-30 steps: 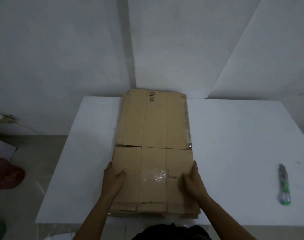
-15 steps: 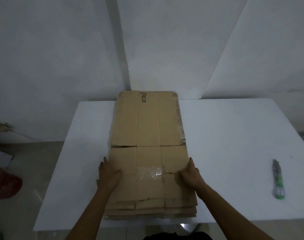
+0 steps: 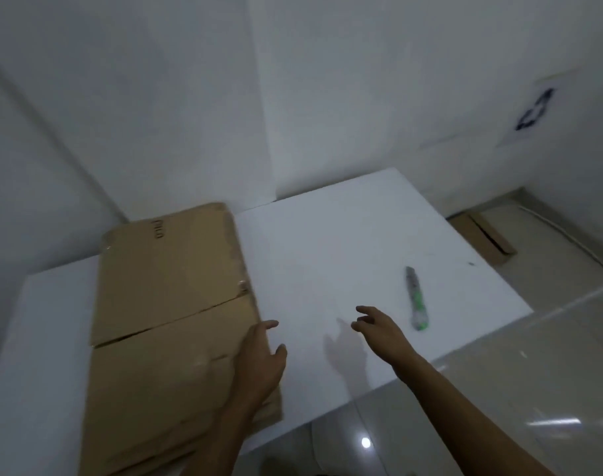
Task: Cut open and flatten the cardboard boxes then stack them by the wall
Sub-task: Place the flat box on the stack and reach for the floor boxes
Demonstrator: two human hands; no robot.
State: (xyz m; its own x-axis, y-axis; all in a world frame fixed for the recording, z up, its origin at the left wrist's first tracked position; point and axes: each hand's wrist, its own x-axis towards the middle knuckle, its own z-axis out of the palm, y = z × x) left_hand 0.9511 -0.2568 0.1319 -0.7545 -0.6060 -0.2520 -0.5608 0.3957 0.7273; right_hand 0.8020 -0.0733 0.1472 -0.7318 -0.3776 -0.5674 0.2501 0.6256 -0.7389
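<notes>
A stack of flattened brown cardboard boxes (image 3: 169, 304) lies on the left half of the white table (image 3: 327, 242), its far end against the wall. My left hand (image 3: 262, 359) hovers over the stack's right edge with fingers spread, holding nothing. My right hand (image 3: 379, 326) is out over the bare table top, fingers loosely extended, a short way left of the green and grey box cutter (image 3: 416, 298) and not touching it.
Another piece of brown cardboard (image 3: 482, 235) lies on the tiled floor beyond the table's right edge. White walls close in behind and to the right. A dark printed sign (image 3: 533, 111) hangs on the right wall.
Both hands have left the cardboard stack. The view has swung right; my right hand has moved out toward the cutter and my left hand has shifted to the stack's right edge.
</notes>
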